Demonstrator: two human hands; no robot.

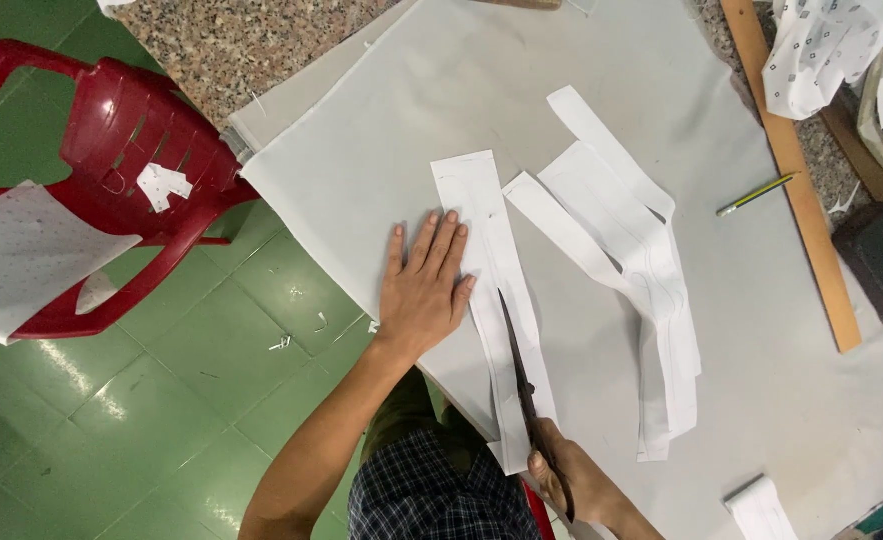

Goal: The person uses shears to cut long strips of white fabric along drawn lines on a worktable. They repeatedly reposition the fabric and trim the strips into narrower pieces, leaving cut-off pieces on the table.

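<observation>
My left hand (423,285) lies flat, fingers spread, on a grey cloth (381,150) beside a long white fabric strip (481,220). My right hand (566,480) grips dark scissors (518,355) whose blades run up the middle of that strip, cutting it lengthwise. To the right lies a pile of similar white strips (626,235), some with pencilled curves.
A yellow pencil (754,196) and a long wooden ruler (791,170) lie at the right. Patterned white fabric (831,50) is heaped at the top right. A red plastic chair (131,150) with fabric scraps stands on the green floor at the left. A small white piece (761,510) sits near the bottom right.
</observation>
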